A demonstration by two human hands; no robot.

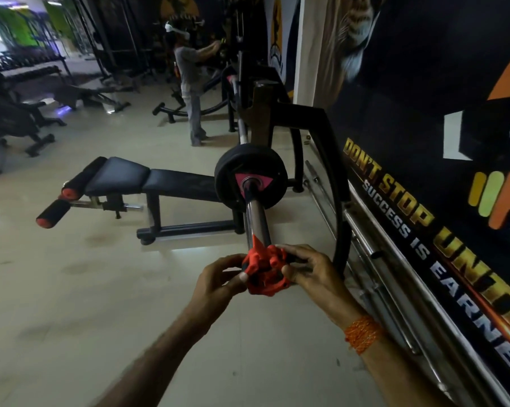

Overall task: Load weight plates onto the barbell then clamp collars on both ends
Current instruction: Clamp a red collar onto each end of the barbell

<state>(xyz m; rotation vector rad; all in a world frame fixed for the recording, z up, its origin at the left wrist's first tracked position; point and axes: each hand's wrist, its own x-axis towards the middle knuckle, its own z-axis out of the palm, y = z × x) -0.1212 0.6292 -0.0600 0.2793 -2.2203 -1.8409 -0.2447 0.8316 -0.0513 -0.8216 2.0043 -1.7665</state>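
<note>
A red plastic collar (264, 273), its lever sticking up, is sitting at the near tip of the chrome barbell (256, 218), right between the hands; whether it is already encircling the sleeve cannot be told. The left hand (218, 279) is pinching the collar's left side with thumb and curled fingers, and the right hand (309, 270) is gripping its right side. Beyond the hands, further along the sleeve, a black plate (248, 163) with a pink triangular label is sitting on the bar, well apart from the collar. An orange thread (362, 333) is circling the right wrist. Right of the hands, the wall (424, 113) is showing yellow lettering "DON'T STOP UNTI" above white "SUCCESS IS EARNE", both running out of view.
</note>
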